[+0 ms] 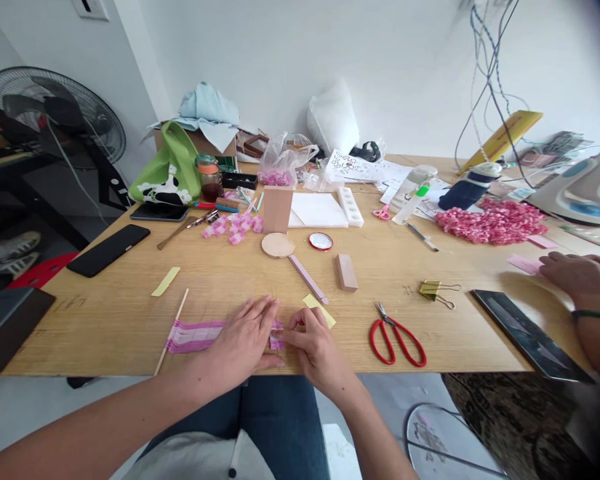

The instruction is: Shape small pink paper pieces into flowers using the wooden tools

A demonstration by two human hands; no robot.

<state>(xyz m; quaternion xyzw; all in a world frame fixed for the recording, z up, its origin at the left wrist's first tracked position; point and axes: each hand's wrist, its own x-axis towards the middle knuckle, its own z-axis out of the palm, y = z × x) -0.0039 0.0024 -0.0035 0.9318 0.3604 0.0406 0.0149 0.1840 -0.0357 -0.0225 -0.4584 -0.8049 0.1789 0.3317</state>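
Note:
My left hand [240, 337] and my right hand [315, 350] meet at the front edge of the wooden table [105, 320]. Both pinch the near end of a pink-and-white striped strip bundle [200, 336], which lies flat on the wood. Its far end reaches a thin bamboo stick [173, 331] lying aslant. A small yellow paper strip [319, 311] lies just above my right hand, partly under its fingertips. My fingers hide the bundle's end. Nearest my left hand, above it, lies a pale pink stick [307, 278].
Red-handled scissors [397, 340] and gold binder clips [433, 290] lie to my right. A co-worker's hand [580, 280] rests near pink paper at the right, beside a heap of pink pieces [490, 222]. A black tablet [530, 333], phones and assorted craft supplies surround the work area.

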